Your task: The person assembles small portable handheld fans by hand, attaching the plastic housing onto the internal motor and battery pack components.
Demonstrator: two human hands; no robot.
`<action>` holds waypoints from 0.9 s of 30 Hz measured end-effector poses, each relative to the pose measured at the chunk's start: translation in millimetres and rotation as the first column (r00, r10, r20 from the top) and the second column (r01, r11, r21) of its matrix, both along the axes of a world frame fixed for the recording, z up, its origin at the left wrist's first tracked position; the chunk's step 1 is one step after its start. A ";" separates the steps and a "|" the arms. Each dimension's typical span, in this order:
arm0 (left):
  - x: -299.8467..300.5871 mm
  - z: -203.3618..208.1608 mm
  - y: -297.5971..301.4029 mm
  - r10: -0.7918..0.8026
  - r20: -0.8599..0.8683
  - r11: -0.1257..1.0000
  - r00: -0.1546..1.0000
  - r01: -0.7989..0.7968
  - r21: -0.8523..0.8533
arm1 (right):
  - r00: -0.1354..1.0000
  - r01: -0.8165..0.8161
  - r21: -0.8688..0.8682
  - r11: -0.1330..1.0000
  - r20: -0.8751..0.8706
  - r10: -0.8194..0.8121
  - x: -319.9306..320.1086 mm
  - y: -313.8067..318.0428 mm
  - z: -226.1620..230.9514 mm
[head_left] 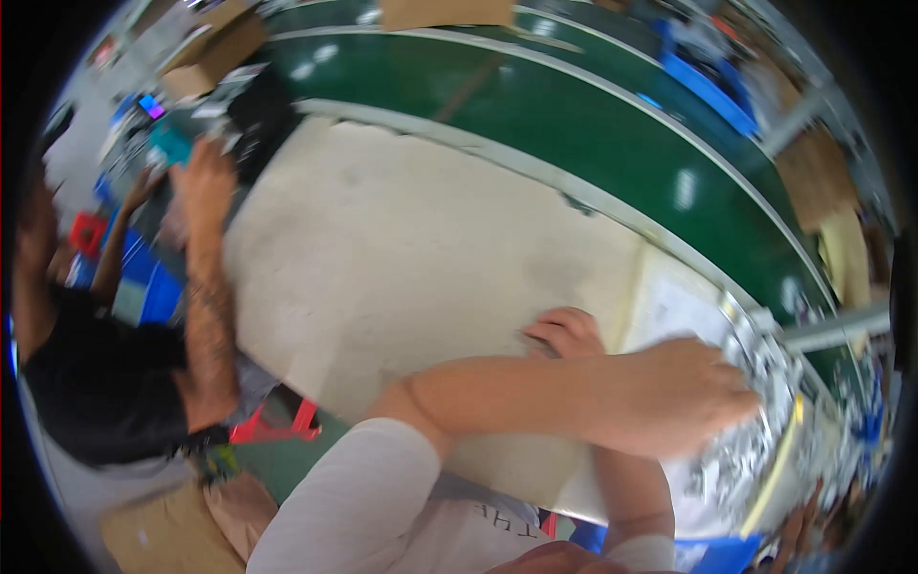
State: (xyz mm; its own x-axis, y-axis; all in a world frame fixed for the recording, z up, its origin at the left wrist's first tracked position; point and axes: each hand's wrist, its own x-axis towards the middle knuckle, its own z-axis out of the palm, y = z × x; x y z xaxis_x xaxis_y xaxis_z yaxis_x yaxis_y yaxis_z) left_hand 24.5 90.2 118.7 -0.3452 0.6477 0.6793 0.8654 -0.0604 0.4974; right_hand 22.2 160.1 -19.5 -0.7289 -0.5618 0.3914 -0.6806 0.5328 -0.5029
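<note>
My left arm reaches across my right forearm to the right side of the table. There my left hand [684,400] is beside a heap of small silvery metal-looking parts [751,421]. Its fingers are blurred and bent down out of sight, so what they hold, if anything, does not show. Behind that forearm, my right hand [568,332] rests at the pale tabletop [421,239]. The right fingers are curled together, with a small dark bit at their tips that I cannot make out.
Past the table's far edge runs a green conveyor belt [593,143]. A person in black [105,373] works at the left, one arm stretched toward a dark box. A blue bin [708,81] stands beyond the belt, and cardboard boxes [215,48] stand at the far left.
</note>
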 end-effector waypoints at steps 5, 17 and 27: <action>15.5 -10.5 20.1 0.089 -0.140 0.902 0.986 -0.139 -0.408 | 0.998 0.052 -0.068 0.996 0.036 -0.049 14.2 14.6 12.4; 14.2 -12.6 8.2 0.111 -0.198 0.907 0.974 -0.181 -0.381 | 0.999 0.028 -0.092 0.995 0.026 -0.026 16.8 4.2 7.9; 3.2 -17.9 12.2 0.251 -0.314 0.858 0.916 -0.360 -0.366 | 0.999 0.031 0.020 0.999 0.022 -0.031 11.1 5.7 4.8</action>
State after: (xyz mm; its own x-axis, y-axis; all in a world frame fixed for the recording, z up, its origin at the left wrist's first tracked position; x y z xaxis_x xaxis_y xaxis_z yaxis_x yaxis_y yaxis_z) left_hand 27.7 102.4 100.8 -0.4288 0.7735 0.4667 0.9027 0.3879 0.1864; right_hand 33.3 165.8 -14.7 -0.7544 -0.5460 0.3644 -0.6525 0.5633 -0.5069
